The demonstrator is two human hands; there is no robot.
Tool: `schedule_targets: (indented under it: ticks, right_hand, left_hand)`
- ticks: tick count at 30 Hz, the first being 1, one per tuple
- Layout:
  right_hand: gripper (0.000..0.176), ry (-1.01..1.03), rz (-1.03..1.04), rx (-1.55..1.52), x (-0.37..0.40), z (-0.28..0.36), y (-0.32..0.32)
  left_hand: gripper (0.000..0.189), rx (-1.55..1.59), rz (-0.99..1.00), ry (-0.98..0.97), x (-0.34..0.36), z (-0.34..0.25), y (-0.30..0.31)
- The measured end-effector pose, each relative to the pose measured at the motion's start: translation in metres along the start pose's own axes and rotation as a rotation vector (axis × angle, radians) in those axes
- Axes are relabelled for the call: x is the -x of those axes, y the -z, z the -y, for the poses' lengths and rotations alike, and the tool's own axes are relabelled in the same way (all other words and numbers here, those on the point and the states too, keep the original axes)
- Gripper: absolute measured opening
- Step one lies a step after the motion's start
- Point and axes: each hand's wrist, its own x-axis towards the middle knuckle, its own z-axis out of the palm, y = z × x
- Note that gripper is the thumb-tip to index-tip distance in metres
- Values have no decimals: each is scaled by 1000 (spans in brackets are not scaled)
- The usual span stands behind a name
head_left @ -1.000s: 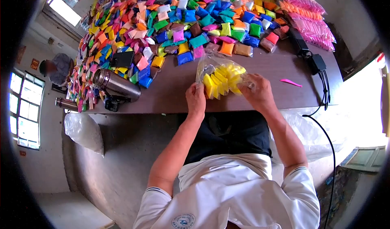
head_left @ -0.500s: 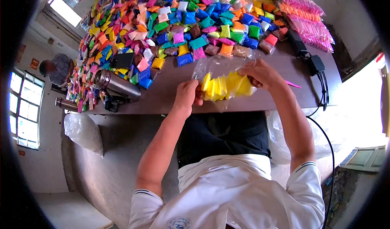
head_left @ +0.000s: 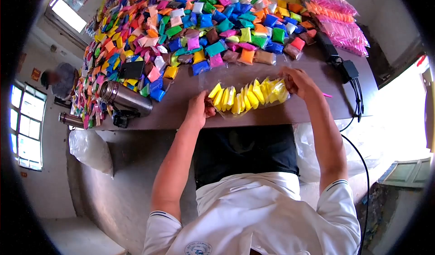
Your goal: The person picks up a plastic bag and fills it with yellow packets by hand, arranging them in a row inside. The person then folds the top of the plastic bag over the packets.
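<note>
A clear plastic bag [head_left: 235,112] with a row of several yellow packets [head_left: 249,97] inside is stretched between my hands, just above the front part of the table. My left hand [head_left: 199,109] is closed on the bag's left end, thumb and fingers pinching the film. At the opposite end my right hand [head_left: 299,83] grips the upper right corner of the bag. The packets stand side by side in a slightly curved line. Part of the bag's film lies behind them, hard to make out against the brown tabletop [head_left: 176,105].
A big heap of small coloured packets [head_left: 215,49] covers the back and left of the table. Pink packet strips [head_left: 342,33] lie far right, near a black adapter [head_left: 348,70] with cables. A steel flask [head_left: 127,96] lies left. Another person [head_left: 63,80] is at far left.
My hands have moved apart, the left one leftward and the right one slightly rightward. The bunched yellow packets have spread into a longer, evenly spaced row.
</note>
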Motion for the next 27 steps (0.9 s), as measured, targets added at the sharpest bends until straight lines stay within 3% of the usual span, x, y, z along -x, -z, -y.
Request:
schedule_targets:
  ticks: [2,6,8,9,11,12,14,15,17,27]
  right_hand:
    - [30,39,-119,-160,1,-3,0]
    - [31,103,-176,-78,31,2,-5]
    - [36,318,-306,-4,44,-4,-9]
    - [36,316,-307,-3,50,-10,-11]
    - [37,799,-510,130,60,-23,-18]
    - [37,798,-508,130,72,-25,-25]
    - [39,1123,-557,625,99,-17,-44]
    - [39,1122,-555,624,107,-12,-53]
    - [42,1158,-263,877,118,-3,-68]
    - [48,998,153,1114,86,16,-108]
  left_hand:
    - [29,-28,-26,-7,3,-1,-1]
    - [29,4,-4,-33,1,3,1]
    - [31,-32,-17,-58,0,5,2]
    - [31,-32,-17,-56,0,6,2]
    - [32,-45,-16,-85,1,8,2]
    - [32,-44,-18,-84,-1,10,3]
    - [33,-56,-15,-116,-6,14,6]
    - [33,-56,-18,-115,-1,13,4]
    - [34,-91,-58,-169,11,7,-7]
    - [33,-115,-82,-261,19,9,-10]
